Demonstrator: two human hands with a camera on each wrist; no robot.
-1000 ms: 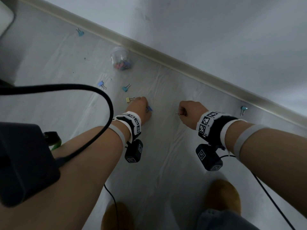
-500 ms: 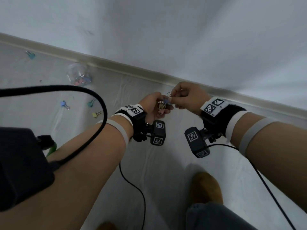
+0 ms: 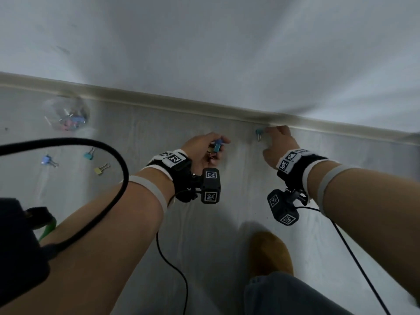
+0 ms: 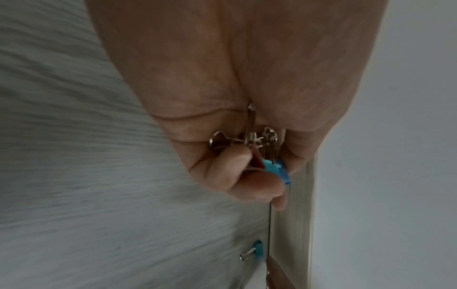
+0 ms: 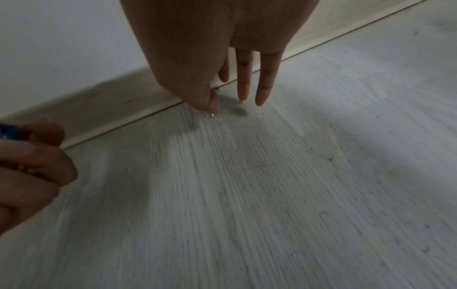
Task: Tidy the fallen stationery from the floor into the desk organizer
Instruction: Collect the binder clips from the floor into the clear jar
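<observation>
My left hand (image 3: 214, 151) grips a small bunch of binder clips (image 4: 262, 154), a blue one (image 4: 280, 173) outermost, held a little above the floor. My right hand (image 3: 271, 131) reaches down to a teal binder clip (image 3: 259, 133) lying on the floor against the baseboard. In the right wrist view its fingers (image 5: 263, 88) are straight, and the thumb tip sits on the clip's wire handle (image 5: 209, 115). The teal clip (image 4: 258, 251) also shows flat on the floor in the left wrist view. A clear jar (image 3: 66, 114) holding several clips stands far left by the wall.
Three loose clips lie on the grey floor at the left: blue (image 3: 48, 160), teal (image 3: 89, 154) and yellow (image 3: 101, 169). The baseboard (image 3: 181, 103) and white wall close off the far side. My brown shoe (image 3: 270, 253) and trailing cables (image 3: 172, 264) are below the hands.
My hands were together in front of me with the right one passing a clip to the left. The right hand has since swung right and down to the teal clip by the baseboard.
</observation>
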